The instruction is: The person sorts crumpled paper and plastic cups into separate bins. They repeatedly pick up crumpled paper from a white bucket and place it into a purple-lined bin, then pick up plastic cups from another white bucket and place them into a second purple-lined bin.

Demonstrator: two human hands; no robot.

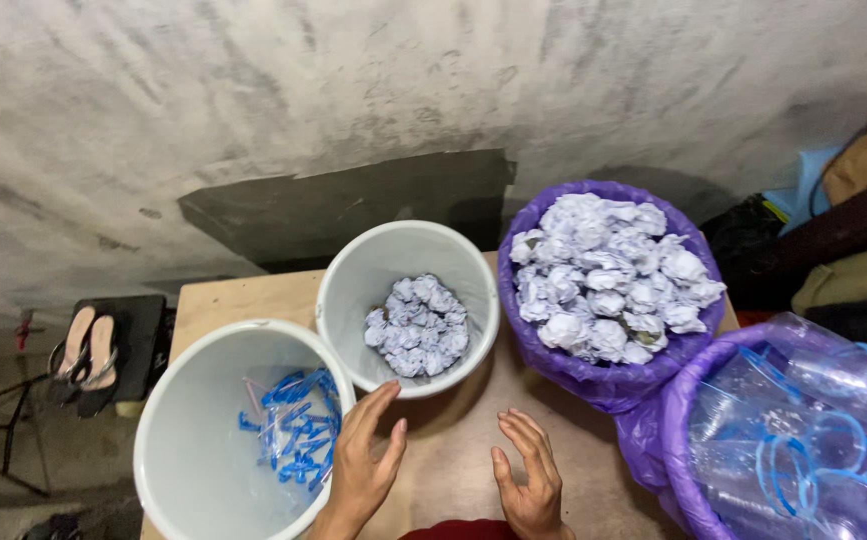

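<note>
My left hand [363, 465] hovers over the wooden table [453, 450], fingers apart, beside the rim of a white bucket [178, 440] that holds clear bags with blue strips [295, 425]. My right hand [530, 478] is also empty, fingers spread, palm turned inward. Just beyond both hands stands a second white bucket [358, 275] with crumpled white paper balls [418, 325] at its bottom. A purple-lined bin [593, 375] heaped with more crumpled paper balls [608, 280] stands to the right.
At the lower right a purple bag [673, 440] holds clear plastic bags with blue rims [803, 430]. A stained grey wall [353, 100] rises behind the table. A pair of sandals [88, 350] lies on a dark stand at the left. Dark bags pile up at the far right.
</note>
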